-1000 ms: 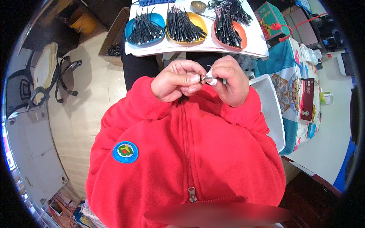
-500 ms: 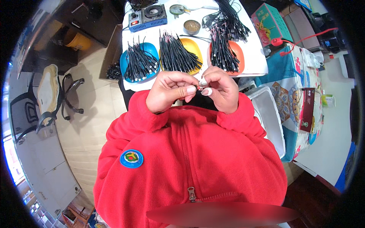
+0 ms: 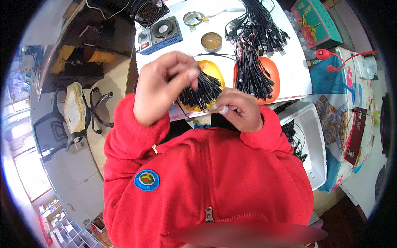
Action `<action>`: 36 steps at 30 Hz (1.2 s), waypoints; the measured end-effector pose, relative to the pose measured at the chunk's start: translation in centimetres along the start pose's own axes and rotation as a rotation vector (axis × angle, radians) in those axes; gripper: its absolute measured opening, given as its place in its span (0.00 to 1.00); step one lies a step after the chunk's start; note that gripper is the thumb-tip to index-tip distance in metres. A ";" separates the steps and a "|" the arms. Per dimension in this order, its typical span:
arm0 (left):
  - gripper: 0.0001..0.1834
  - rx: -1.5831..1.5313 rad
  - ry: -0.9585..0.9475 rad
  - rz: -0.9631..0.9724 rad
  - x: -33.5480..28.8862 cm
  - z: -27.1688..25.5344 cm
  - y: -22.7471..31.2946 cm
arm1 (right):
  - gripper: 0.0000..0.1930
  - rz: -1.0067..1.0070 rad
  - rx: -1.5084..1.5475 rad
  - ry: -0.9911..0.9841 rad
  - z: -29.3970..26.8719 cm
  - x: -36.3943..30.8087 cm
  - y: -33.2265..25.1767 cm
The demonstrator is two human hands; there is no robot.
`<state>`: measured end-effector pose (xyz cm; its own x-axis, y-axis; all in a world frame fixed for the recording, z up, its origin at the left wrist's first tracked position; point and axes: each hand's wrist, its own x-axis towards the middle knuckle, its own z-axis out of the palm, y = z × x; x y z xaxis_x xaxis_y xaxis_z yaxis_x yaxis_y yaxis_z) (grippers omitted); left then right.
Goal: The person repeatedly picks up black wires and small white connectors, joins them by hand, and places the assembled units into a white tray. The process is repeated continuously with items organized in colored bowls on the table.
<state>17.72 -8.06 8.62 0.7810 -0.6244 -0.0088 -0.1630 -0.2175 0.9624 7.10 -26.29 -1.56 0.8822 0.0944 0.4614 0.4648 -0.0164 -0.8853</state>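
My left hand (image 3: 165, 84) is raised over the left part of the table, slightly blurred. Its thumb and fingers are pinched together, apparently on a thin black cable (image 3: 182, 112) that hangs below the hand. My right hand (image 3: 239, 108) is lower, in front of the yellow tray (image 3: 213, 66); its thumb and fingertips close on something small and thin that I cannot make out. Black cables (image 3: 202, 91) lie bundled in the yellow tray. More black cables (image 3: 250, 74) with pinkish wire ends fill the orange tray (image 3: 271, 97). My left arm mostly hides the blue tray.
A blue-sided device with a round top (image 3: 162, 35) stands at the back left beside a fan (image 3: 149, 11). Near it are a round metal tin (image 3: 211, 42) and a magnifier-like disc (image 3: 193, 18). A white foam box (image 3: 316, 144) with cables stands at the right.
My hands have come apart. The left has moved up and left, away from the red wire ends where both hands met; the right has stayed low. The view has shifted.
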 end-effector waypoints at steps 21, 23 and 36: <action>0.04 1.115 -0.090 0.403 13.6 3.7 -11.3 | 0.04 0.070 -0.082 -0.092 -0.7 -0.2 3.6; 0.03 1.136 -0.099 0.394 13.7 3.9 -11.3 | 0.04 0.063 -0.085 -0.094 -0.8 -0.2 3.5; 0.04 1.140 -0.022 0.407 13.1 3.9 -10.9 | 0.05 0.156 -0.145 -0.144 -0.6 -0.5 2.9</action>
<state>27.33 -16.83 -3.04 0.5402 -0.8112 0.2239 -0.8408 -0.5312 0.1039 8.00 -27.01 -4.32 0.9289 0.2204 0.2976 0.3390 -0.1831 -0.9228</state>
